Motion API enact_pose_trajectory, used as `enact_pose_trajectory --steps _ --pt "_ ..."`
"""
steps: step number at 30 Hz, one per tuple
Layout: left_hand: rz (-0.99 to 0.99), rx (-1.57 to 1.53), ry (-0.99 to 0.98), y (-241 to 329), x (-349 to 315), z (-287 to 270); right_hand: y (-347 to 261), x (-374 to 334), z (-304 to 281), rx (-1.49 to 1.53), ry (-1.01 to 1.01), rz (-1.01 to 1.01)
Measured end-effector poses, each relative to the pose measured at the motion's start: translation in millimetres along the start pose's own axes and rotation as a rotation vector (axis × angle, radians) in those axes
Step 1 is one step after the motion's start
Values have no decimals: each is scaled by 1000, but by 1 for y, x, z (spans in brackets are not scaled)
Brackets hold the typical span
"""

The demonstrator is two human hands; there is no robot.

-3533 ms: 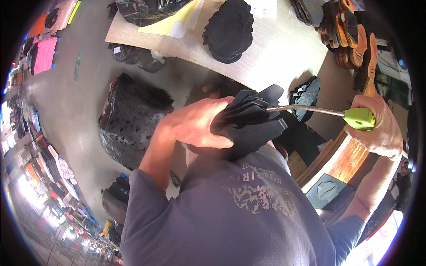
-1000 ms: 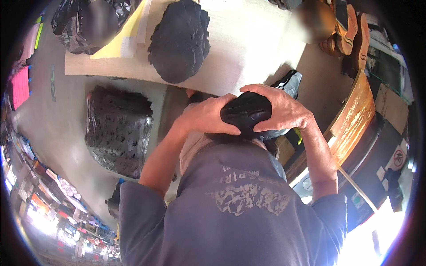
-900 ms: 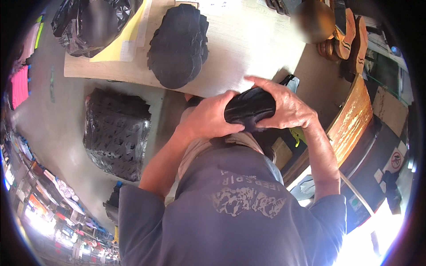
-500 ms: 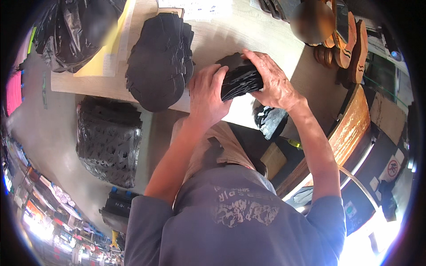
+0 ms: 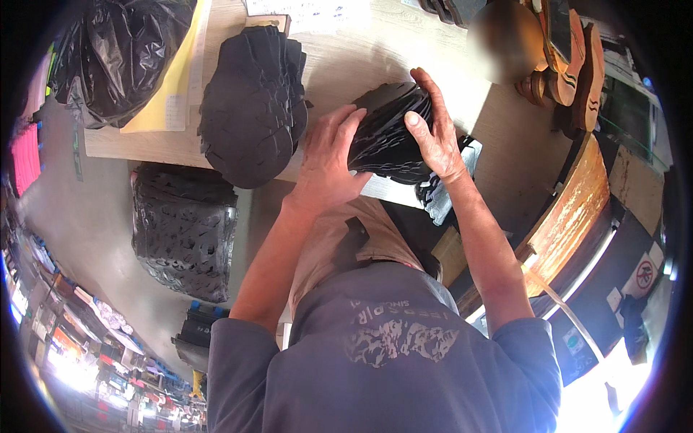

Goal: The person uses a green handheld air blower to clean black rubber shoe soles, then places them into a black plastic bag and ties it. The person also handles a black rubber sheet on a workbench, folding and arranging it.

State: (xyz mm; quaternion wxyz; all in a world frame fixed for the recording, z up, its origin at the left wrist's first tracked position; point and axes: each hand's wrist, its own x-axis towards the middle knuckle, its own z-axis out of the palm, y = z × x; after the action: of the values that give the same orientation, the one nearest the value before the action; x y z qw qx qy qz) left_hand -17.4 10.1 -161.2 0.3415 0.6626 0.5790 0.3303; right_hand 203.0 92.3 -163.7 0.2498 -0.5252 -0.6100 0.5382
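Between my hands is a stack of thin black cut pieces [image 5: 393, 137], tilted on edge over the table with its layers slightly fanned. My left hand [image 5: 328, 155] curves round the stack's left side, its thumb by the near lower edge. My right hand [image 5: 439, 137] lies along the right side, fingers stretched out toward the far edge and thumb lifted apart. To the left, a taller pile of similar black pieces [image 5: 253, 108] overhangs the table's near edge. Partly behind my right wrist are more dark pieces with a pale sheet [image 5: 447, 191].
The light wood table [image 5: 115, 144] carries a black plastic bag [image 5: 130, 58], a yellow sheet [image 5: 162, 97] and white papers [image 5: 325, 16]. Black perforated sheets [image 5: 184, 231] lie lower left. Brown wooden shapes [image 5: 577, 79] stand far right, above a shiny curved wooden panel [image 5: 570, 209].
The stack has spread and tilted, showing more layers. My right thumb has lifted away, and my right hand has opened along the side. My left thumb has moved out along the near edge.
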Motion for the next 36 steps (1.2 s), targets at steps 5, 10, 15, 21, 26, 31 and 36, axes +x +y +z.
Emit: enact_pose_trajectory --steps 5,10,15,21,26,31,36 --pt "28 -3 12 -5 0 3 -18 14 -27 -215 -103 -332" --pt "12 -36 -17 -7 6 -1 -69 11 -27 -669 -370 -329" --pt "-1 -33 -15 -5 6 -4 -95 -2 -2 -835 -424 -553" --pt "96 3 39 -11 10 -2 -60 6 6 -975 -306 -565" --pt "57 7 34 -1 14 -10 -76 8 -5 -847 -277 -553" --pt "43 27 -62 11 13 -16 -90 3 -7 -979 -242 -546" --pt "-30 -51 -90 6 23 -17 -72 15 -2 -864 -382 -433"
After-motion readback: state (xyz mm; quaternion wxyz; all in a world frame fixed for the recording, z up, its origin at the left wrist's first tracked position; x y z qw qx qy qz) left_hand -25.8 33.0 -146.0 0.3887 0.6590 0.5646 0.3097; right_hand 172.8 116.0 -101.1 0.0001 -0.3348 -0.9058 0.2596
